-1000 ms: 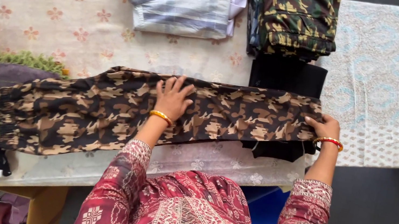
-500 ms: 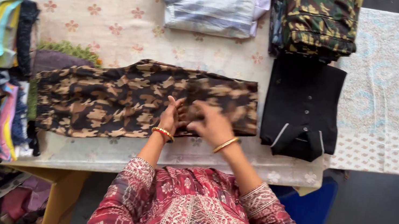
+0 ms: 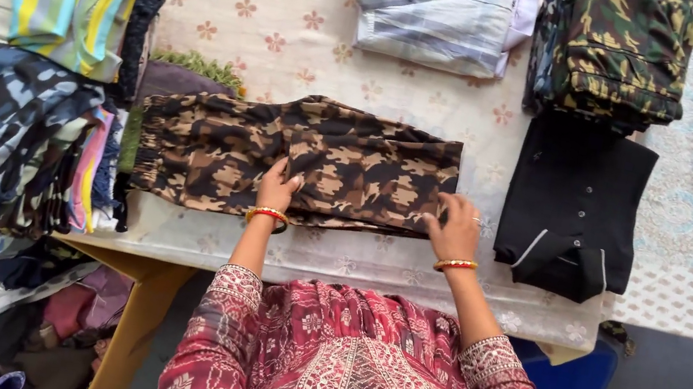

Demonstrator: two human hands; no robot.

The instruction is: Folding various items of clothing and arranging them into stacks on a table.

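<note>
Folded now to about half its earlier length, brown camouflage trousers (image 3: 296, 157) at centre of the counter (image 3: 371, 270), left hand (image 3: 276, 187) flat on the fold, right hand (image 3: 457, 228) pressing the right edge, open-fingered, nothing gripped.

- The person wears a dark red tunic with a dense pale pattern; a lighter embroidered panel runs down the middle of the front.
- Both sleeves reach partway down the forearms, ending in a cream patterned band at the cuff.
- The left hand (image 3: 276, 187) has a red and gold bangle at the wrist, at its 6 o'clock.
- The right hand (image 3: 457, 230) has a matching red and gold bangle, and a thin ring on one of its fingers (image 3: 476, 219).
</note>
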